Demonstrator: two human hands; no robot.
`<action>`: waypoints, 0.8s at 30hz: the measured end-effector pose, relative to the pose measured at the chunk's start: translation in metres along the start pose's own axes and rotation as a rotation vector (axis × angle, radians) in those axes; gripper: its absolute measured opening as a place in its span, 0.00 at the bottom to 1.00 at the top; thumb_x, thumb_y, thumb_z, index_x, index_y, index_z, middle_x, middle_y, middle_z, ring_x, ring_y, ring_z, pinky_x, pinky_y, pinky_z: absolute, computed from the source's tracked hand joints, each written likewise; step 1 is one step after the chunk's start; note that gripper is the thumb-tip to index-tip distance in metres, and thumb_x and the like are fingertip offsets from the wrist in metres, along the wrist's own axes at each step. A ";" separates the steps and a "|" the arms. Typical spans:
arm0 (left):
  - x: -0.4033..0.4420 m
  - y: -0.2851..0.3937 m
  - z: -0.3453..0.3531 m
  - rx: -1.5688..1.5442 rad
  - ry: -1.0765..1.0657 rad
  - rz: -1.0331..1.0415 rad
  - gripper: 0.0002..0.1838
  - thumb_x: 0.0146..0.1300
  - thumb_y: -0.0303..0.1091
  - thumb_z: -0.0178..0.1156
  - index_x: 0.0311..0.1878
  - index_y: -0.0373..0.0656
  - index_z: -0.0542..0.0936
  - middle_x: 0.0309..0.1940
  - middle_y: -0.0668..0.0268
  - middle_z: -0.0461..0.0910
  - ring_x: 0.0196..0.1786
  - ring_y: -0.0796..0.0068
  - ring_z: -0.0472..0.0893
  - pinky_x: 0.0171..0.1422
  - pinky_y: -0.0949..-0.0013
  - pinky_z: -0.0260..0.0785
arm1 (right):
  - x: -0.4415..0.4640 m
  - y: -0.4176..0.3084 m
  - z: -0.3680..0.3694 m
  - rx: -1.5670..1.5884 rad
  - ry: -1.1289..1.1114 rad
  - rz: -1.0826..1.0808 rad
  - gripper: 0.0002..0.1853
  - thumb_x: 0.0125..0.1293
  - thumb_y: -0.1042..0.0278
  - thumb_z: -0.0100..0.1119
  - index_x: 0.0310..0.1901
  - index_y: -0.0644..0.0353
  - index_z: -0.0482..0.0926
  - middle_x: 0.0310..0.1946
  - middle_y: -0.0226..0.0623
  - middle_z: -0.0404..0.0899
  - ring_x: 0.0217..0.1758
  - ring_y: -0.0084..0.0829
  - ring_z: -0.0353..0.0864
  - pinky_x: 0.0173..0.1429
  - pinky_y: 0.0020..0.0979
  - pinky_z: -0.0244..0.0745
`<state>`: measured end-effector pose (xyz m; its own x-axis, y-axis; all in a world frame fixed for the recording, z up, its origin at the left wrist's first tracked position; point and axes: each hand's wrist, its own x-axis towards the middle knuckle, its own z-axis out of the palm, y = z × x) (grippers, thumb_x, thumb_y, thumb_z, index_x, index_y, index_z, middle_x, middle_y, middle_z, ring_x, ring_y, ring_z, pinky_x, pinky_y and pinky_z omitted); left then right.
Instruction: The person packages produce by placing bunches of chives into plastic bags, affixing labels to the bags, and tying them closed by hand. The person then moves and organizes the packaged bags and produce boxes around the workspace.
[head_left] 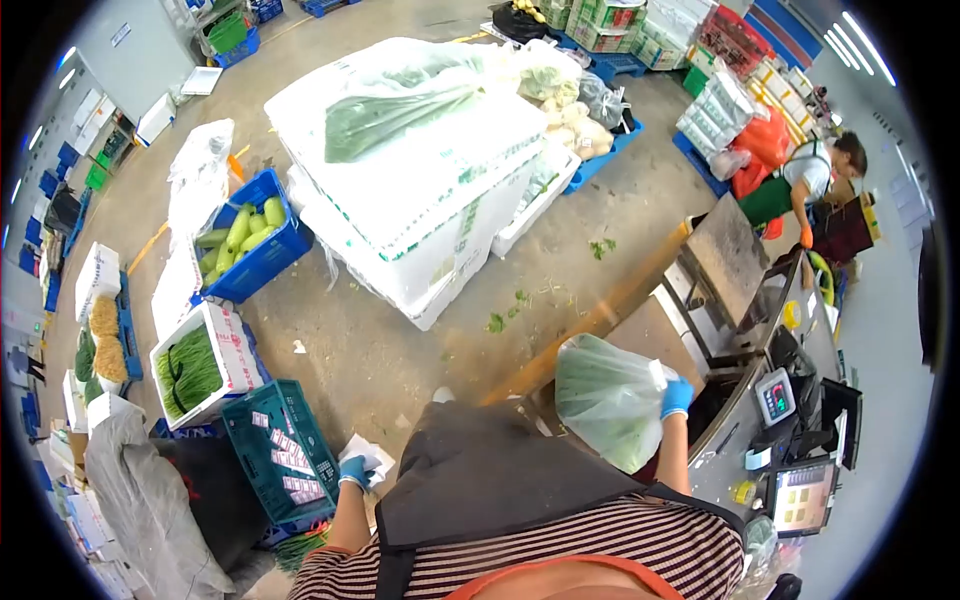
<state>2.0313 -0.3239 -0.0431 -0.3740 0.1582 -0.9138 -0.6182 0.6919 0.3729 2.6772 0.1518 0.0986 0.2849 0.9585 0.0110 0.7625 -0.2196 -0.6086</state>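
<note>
My right hand, in a blue glove, is closed around the gathered neck of a clear plastic bag. Green vegetables show dimly through the bag, but their kind is unclear. Over on the other side, my left hand, also gloved in blue, grips some white paper. Close to that hand is a green plastic crate with several printed labels lying inside. Its fingers are partly hidden by the paper.
White foam boxes with bagged greens stand ahead. A blue crate of pale green gourds and a foam box of thin green stalks are left. A scale display and monitor sit right; a co-worker bends beyond.
</note>
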 end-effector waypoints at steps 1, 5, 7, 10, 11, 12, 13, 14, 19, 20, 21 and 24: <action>0.009 0.009 -0.003 0.128 -0.008 0.006 0.12 0.61 0.34 0.56 0.45 0.41 0.80 0.35 0.55 0.80 0.32 0.60 0.81 0.25 0.61 0.73 | 0.025 0.001 -0.004 -0.171 0.073 -0.219 0.11 0.58 0.71 0.52 0.28 0.62 0.84 0.26 0.45 0.82 0.28 0.39 0.81 0.33 0.37 0.74; 0.101 0.027 -0.031 0.101 -0.038 -0.053 0.11 0.62 0.32 0.55 0.47 0.46 0.80 0.37 0.55 0.80 0.33 0.54 0.82 0.23 0.61 0.73 | 0.054 -0.134 -0.039 0.466 0.176 -0.115 0.06 0.56 0.76 0.47 0.23 0.66 0.70 0.20 0.29 0.64 0.27 0.24 0.58 0.31 0.32 0.59; 0.068 0.076 -0.008 0.008 0.094 -0.126 0.12 0.65 0.35 0.51 0.49 0.46 0.77 0.38 0.54 0.80 0.31 0.55 0.82 0.21 0.59 0.69 | 0.072 -0.216 -0.059 0.602 0.198 -0.158 0.08 0.59 0.76 0.47 0.31 0.68 0.78 0.26 0.26 0.73 0.30 0.21 0.66 0.36 0.28 0.65; 0.051 0.131 0.019 -0.125 0.207 -0.107 0.14 0.66 0.39 0.51 0.53 0.49 0.75 0.38 0.55 0.80 0.33 0.54 0.82 0.26 0.56 0.71 | 0.117 -0.298 -0.066 0.758 0.112 -0.200 0.13 0.61 0.76 0.47 0.42 0.69 0.81 0.36 0.28 0.80 0.38 0.20 0.75 0.44 0.25 0.71; 0.061 0.140 0.023 -0.201 0.157 -0.069 0.16 0.66 0.40 0.51 0.54 0.48 0.75 0.38 0.56 0.80 0.36 0.53 0.81 0.30 0.53 0.73 | 0.139 -0.321 -0.060 0.796 0.080 -0.246 0.14 0.61 0.76 0.47 0.43 0.68 0.82 0.37 0.29 0.81 0.39 0.21 0.76 0.46 0.25 0.72; 0.074 0.146 0.027 -0.280 0.104 -0.034 0.17 0.66 0.40 0.51 0.56 0.48 0.74 0.39 0.56 0.80 0.40 0.51 0.80 0.34 0.50 0.74 | 0.164 -0.344 -0.052 0.835 0.048 -0.295 0.14 0.61 0.77 0.48 0.44 0.68 0.82 0.38 0.30 0.82 0.40 0.22 0.78 0.47 0.25 0.73; 0.072 0.156 0.036 -0.260 0.100 0.007 0.17 0.65 0.41 0.52 0.55 0.48 0.74 0.38 0.56 0.80 0.40 0.51 0.81 0.34 0.50 0.74 | 0.184 -0.374 -0.043 0.930 0.009 -0.285 0.15 0.60 0.77 0.48 0.45 0.68 0.81 0.38 0.31 0.82 0.41 0.23 0.79 0.48 0.25 0.73; 0.069 0.165 0.047 -0.157 0.107 0.044 0.17 0.65 0.41 0.52 0.54 0.48 0.74 0.38 0.56 0.80 0.40 0.51 0.81 0.34 0.50 0.74 | 0.207 -0.402 -0.028 1.029 -0.032 -0.277 0.15 0.60 0.78 0.48 0.46 0.68 0.81 0.39 0.32 0.82 0.41 0.24 0.79 0.48 0.25 0.74; 0.017 0.168 0.109 0.581 0.143 0.215 0.16 0.63 0.45 0.53 0.50 0.47 0.75 0.37 0.55 0.81 0.40 0.50 0.81 0.36 0.51 0.74 | 0.330 -0.519 0.071 1.056 -0.216 -0.318 0.18 0.58 0.78 0.48 0.49 0.69 0.79 0.39 0.35 0.82 0.39 0.25 0.81 0.44 0.26 0.76; 0.000 0.172 0.125 0.657 0.146 0.217 0.16 0.63 0.45 0.54 0.49 0.47 0.76 0.37 0.55 0.81 0.40 0.50 0.81 0.36 0.51 0.74 | 0.351 -0.539 0.092 1.042 -0.234 -0.286 0.18 0.57 0.78 0.48 0.49 0.70 0.79 0.39 0.35 0.82 0.38 0.25 0.81 0.42 0.25 0.76; -0.013 0.174 0.141 0.700 0.145 0.211 0.16 0.63 0.46 0.54 0.48 0.47 0.76 0.37 0.55 0.81 0.40 0.50 0.81 0.37 0.51 0.74 | 0.377 -0.550 0.124 1.087 -0.264 -0.259 0.19 0.56 0.79 0.48 0.50 0.70 0.78 0.38 0.34 0.82 0.36 0.23 0.80 0.40 0.25 0.76; -0.044 0.180 0.185 0.761 0.152 0.169 0.17 0.62 0.48 0.55 0.46 0.47 0.77 0.37 0.54 0.81 0.40 0.50 0.81 0.38 0.52 0.74 | 0.398 -0.612 0.167 1.101 -0.448 -0.284 0.20 0.57 0.78 0.47 0.52 0.69 0.77 0.36 0.30 0.80 0.37 0.19 0.77 0.43 0.22 0.73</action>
<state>2.0637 -0.0758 0.0342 -0.5446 0.2439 -0.8025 0.0768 0.9673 0.2418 2.2266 0.6979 0.3431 -0.2025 0.9730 0.1108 -0.1962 0.0706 -0.9780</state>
